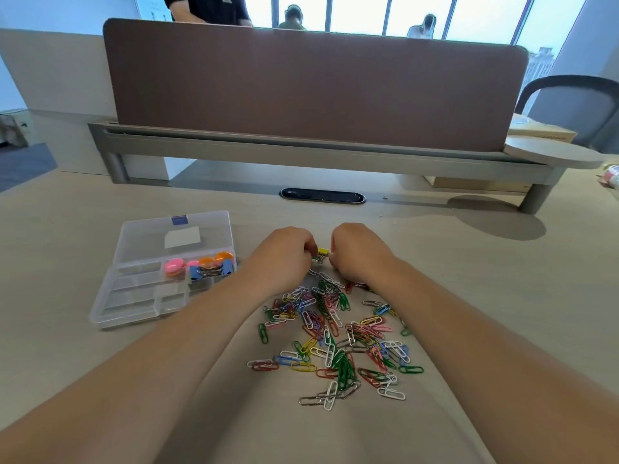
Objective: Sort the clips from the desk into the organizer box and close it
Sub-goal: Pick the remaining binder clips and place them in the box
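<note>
Left hand and right hand curl knuckles-up, both pinching a small yellow binder clip between them, just beyond a loose heap of glossy coloured wire paper clips on the matte beige surface. The clear plastic organizer box lies open at left, blue binder clips in one compartment.

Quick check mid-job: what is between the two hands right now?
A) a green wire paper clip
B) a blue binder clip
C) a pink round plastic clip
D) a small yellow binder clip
D: a small yellow binder clip shows between the curled fingers of the left hand and the right hand; the blue binder clips lie in the open clear plastic organizer box.
</note>
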{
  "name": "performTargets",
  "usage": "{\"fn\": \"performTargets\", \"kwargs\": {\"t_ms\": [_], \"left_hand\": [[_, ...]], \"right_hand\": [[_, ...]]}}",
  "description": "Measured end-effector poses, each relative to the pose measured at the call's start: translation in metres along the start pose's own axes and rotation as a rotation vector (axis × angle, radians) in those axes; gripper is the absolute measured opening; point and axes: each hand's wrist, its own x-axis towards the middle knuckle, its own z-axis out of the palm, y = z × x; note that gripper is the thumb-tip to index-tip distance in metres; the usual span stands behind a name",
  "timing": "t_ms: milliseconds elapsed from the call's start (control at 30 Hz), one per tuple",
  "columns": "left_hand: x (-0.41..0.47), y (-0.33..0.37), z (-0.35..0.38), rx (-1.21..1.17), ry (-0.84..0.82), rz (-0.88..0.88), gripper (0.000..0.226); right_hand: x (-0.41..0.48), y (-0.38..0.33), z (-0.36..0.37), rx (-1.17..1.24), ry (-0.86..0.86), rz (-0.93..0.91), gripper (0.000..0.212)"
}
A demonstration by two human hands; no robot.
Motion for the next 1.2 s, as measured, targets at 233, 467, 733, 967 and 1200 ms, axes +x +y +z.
{"fn": "performTargets", "kwargs": {"t_ms": [233, 467, 733, 967, 1200], "left_hand": [[-0.007, 0.014, -0.001, -0.008, 0.005, 0.024, 0.028], [-0.012, 0.047, 0.005, -0.028, -0.041, 0.079, 0.030], [-0.012, 0.085, 0.026, 0.013, -0.093, 0.099, 0.032], [0.011, 0.091, 0.051, 0.173, -0.089, 0.171, 0.028], [0.026, 0.094, 0.054, 0.243, -0.153, 0.239, 0.029]], "right_hand": [[-0.024, 0.030, -0.029, 0.528, 0.032, 0.132, 0.012], [-0.052, 0.069, -0.043, 1.266, 0.002, 0.407, 0.010], [-0.069, 0.098, -0.041, 1.373, 0.009, 0.478, 0.004], [-0.076, 0.111, -0.039, 1.286, -0.008, 0.459, 0.016], [-0.068, 0.113, -0.033, 1.227, -0.011, 0.464, 0.013]]}}
